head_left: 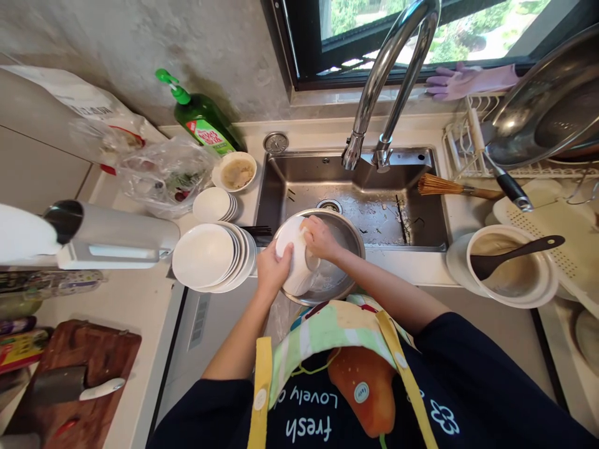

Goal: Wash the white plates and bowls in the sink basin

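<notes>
My left hand (275,267) grips a white bowl (298,275) by its edge, thumb lying on the outside. The bowl is tilted on its side over a round metal basin (359,249) at the sink's front edge. Against the bowl's underside presses my right hand (321,238), its fingers closed. A pale bit of something shows between those fingers, too small to name. Left of the basin stand a stack of white plates (204,255), a stack of small white bowls (212,204) and dark chopsticks (256,231).
Behind the basin lies the steel sink (369,193) under a tall faucet (386,75). A bowl of leftovers (238,173) and a green soap bottle (206,125) stand left. On the right are a bamboo brush (444,186), a white pot (510,287) and a dish rack (472,146).
</notes>
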`<action>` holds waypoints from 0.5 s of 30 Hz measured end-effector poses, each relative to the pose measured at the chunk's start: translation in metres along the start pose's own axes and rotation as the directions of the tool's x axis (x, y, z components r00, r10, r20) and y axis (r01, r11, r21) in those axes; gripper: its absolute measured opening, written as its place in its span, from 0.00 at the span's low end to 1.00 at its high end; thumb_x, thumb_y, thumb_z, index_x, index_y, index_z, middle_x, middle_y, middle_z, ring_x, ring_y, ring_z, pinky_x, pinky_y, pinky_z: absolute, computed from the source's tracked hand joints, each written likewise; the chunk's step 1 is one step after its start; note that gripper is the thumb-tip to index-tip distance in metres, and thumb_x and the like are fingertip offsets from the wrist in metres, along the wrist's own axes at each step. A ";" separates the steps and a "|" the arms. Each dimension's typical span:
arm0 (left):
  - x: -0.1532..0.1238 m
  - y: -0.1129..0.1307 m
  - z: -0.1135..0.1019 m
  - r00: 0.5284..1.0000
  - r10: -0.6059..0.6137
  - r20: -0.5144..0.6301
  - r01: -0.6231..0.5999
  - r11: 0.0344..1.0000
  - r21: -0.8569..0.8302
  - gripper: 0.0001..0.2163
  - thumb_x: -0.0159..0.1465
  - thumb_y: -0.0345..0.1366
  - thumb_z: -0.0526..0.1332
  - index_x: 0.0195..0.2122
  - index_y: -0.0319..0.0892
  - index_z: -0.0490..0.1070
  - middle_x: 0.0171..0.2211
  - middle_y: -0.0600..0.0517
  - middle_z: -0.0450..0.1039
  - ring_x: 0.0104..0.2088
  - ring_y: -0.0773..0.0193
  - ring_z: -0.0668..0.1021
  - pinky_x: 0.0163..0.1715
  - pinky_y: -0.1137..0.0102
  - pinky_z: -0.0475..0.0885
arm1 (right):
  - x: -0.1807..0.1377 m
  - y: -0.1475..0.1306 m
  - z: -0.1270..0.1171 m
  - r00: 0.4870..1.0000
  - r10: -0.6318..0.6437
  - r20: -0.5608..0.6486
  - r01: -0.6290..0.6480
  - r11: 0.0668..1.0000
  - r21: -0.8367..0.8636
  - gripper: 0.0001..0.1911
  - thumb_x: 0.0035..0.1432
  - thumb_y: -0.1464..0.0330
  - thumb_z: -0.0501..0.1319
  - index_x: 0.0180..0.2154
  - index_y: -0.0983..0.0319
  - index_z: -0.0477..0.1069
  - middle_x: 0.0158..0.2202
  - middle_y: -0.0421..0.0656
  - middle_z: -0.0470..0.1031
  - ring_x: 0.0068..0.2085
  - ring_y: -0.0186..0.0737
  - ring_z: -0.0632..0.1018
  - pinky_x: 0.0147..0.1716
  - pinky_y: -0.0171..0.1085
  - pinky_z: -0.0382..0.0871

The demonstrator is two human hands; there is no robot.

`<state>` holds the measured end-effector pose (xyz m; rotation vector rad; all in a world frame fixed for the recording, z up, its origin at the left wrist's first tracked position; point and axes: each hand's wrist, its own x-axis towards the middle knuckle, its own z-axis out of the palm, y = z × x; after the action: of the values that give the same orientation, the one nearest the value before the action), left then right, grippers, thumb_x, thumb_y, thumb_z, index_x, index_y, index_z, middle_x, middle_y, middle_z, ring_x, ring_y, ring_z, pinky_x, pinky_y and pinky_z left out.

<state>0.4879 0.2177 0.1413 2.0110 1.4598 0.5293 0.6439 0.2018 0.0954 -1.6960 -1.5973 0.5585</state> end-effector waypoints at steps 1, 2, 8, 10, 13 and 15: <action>-0.001 -0.001 0.001 1.000 0.001 -0.004 -0.001 1.000 -0.006 0.19 0.57 0.46 0.56 0.41 0.37 0.74 0.22 0.52 0.72 0.21 0.64 0.70 0.27 0.71 0.65 | 0.001 0.005 0.000 0.999 0.052 0.004 -0.052 0.999 0.008 0.13 0.53 0.76 0.46 0.35 0.64 0.67 0.35 0.46 0.67 0.39 0.41 0.66 0.42 0.38 0.61; -0.002 -0.001 0.001 1.000 0.000 -0.010 0.000 1.000 -0.009 0.19 0.57 0.46 0.56 0.41 0.37 0.74 0.21 0.53 0.71 0.20 0.65 0.69 0.26 0.71 0.64 | 0.002 0.009 0.001 0.994 0.104 0.012 -0.105 0.994 0.017 0.13 0.53 0.76 0.46 0.35 0.63 0.67 0.35 0.45 0.67 0.38 0.40 0.67 0.41 0.37 0.61; -0.009 -0.005 0.002 0.999 -0.029 -0.037 0.029 0.999 -0.019 0.18 0.57 0.47 0.56 0.38 0.37 0.75 0.16 0.55 0.64 0.18 0.66 0.66 0.22 0.72 0.61 | -0.006 0.027 0.009 0.946 0.322 0.032 -0.324 0.945 0.048 0.14 0.54 0.75 0.46 0.37 0.64 0.68 0.37 0.45 0.72 0.39 0.38 0.70 0.40 0.34 0.62; -0.010 -0.006 0.001 0.998 -0.043 -0.046 0.042 0.999 -0.030 0.19 0.58 0.46 0.56 0.39 0.36 0.75 0.18 0.55 0.66 0.18 0.66 0.66 0.23 0.72 0.62 | -0.014 0.031 0.014 0.920 0.387 0.065 -0.391 0.918 0.060 0.14 0.55 0.74 0.46 0.37 0.64 0.69 0.37 0.45 0.73 0.38 0.38 0.71 0.39 0.34 0.62; -0.011 -0.007 0.002 0.997 -0.048 -0.054 0.046 0.998 -0.050 0.19 0.58 0.46 0.55 0.40 0.37 0.74 0.21 0.54 0.69 0.20 0.66 0.67 0.24 0.72 0.63 | -0.028 0.038 0.020 0.858 0.492 0.149 -0.502 0.865 0.030 0.15 0.57 0.73 0.45 0.37 0.64 0.70 0.36 0.44 0.75 0.37 0.38 0.73 0.36 0.33 0.63; -0.011 -0.007 0.002 0.997 -0.047 -0.054 0.045 0.998 -0.042 0.18 0.58 0.46 0.56 0.39 0.37 0.75 0.19 0.54 0.67 0.19 0.66 0.67 0.24 0.72 0.63 | -0.036 0.041 0.021 0.825 0.532 0.189 -0.540 0.842 -0.011 0.14 0.57 0.73 0.46 0.36 0.63 0.70 0.36 0.45 0.76 0.38 0.39 0.74 0.35 0.33 0.63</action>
<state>0.4806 0.2084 0.1357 1.9405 1.5122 0.5942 0.6506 0.1727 0.0449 -2.1194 -1.1945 1.0492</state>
